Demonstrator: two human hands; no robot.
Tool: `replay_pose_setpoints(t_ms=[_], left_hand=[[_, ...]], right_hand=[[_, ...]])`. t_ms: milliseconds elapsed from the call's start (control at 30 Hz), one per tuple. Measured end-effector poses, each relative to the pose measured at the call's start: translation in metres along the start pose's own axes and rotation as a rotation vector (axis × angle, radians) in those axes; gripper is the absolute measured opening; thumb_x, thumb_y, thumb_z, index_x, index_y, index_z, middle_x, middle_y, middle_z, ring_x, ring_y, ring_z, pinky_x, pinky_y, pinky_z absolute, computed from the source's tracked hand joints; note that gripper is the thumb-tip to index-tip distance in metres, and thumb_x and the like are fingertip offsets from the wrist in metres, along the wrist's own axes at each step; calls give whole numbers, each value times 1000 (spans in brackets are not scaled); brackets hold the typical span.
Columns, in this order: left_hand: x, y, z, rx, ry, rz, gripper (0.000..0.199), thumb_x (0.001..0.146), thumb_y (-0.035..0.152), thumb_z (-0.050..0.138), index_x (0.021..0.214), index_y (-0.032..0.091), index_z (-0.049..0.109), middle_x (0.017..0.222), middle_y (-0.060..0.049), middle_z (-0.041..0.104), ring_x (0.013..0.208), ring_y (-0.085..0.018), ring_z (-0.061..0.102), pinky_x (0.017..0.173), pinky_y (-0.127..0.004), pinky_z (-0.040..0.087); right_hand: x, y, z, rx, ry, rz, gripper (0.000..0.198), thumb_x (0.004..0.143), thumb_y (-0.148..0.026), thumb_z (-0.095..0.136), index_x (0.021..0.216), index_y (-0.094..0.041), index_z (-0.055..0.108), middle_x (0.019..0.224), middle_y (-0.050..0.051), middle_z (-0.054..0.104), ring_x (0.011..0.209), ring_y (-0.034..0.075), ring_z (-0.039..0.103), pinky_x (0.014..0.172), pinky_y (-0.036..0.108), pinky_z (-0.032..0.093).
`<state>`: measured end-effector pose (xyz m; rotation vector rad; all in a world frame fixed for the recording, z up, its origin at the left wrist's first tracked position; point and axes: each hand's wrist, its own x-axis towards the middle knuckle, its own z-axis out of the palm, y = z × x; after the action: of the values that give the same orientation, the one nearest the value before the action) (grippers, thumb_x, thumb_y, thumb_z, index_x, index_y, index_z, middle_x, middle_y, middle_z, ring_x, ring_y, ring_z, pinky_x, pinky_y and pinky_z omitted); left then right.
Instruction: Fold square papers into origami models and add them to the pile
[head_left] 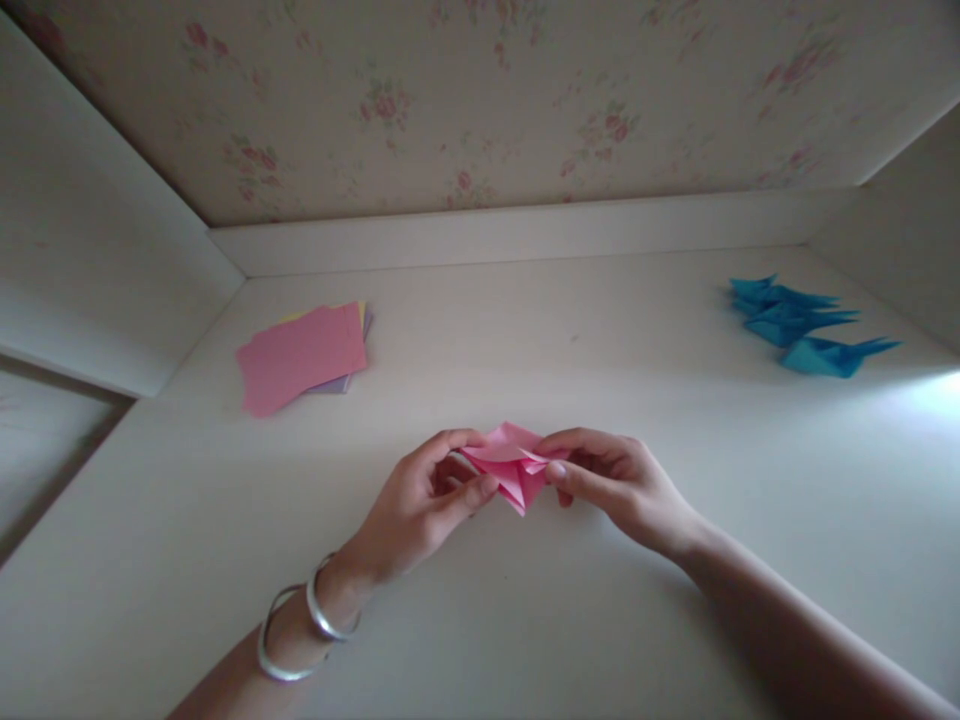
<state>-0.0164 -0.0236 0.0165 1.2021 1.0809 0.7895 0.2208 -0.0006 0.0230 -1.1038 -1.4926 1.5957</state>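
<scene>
A pink piece of folded origami paper (511, 462) is held between both hands above the white tabletop, with a pointed flap facing me and its layers partly spread. My left hand (427, 500) pinches its left side, thumb in front and fingers behind. On the opposite corner, my right hand (611, 482) grips with thumb and index finger, the other fingers curled beneath. Two silver bangles (328, 610) circle my left wrist. The underside of the paper is hidden.
A stack of paper sheets, pink on top (304, 358), lies at the back left. Several blue folded paper figures (821, 357) sit in a row at the back right. The white tabletop (480, 340) ends at a low ledge (510, 230) against a floral wall (465, 110).
</scene>
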Motion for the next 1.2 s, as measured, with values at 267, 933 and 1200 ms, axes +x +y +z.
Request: replay_pose_setpoints(t_ms=[267, 933, 1200], left_hand=[[1, 6, 1, 39, 3, 7, 31, 91, 42, 65, 110, 18, 68, 90, -6, 68, 77, -16, 61, 66, -26, 53], [1, 3, -1, -79, -211, 107, 28, 90, 29, 68, 117, 27, 70, 95, -2, 54, 77, -11, 55, 62, -20, 49], [3, 0, -2, -79, -194, 30, 34, 90, 11, 58, 118, 27, 68, 102, -2, 60, 80, -13, 58, 69, -24, 53]], right_hand=[[-2, 3, 2, -249, 60, -124, 25, 92, -39, 64, 96, -17, 76, 78, 6, 73, 60, 12, 63, 54, 23, 51], [-4, 11, 5, -335, -5, -640, 19, 90, -15, 67, 109, -19, 70, 102, 8, 73, 97, 17, 69, 85, 29, 57], [-4, 11, 7, -352, 38, -624, 20, 90, -11, 66, 107, -19, 72, 101, 9, 74, 95, 18, 70, 79, 31, 58]])
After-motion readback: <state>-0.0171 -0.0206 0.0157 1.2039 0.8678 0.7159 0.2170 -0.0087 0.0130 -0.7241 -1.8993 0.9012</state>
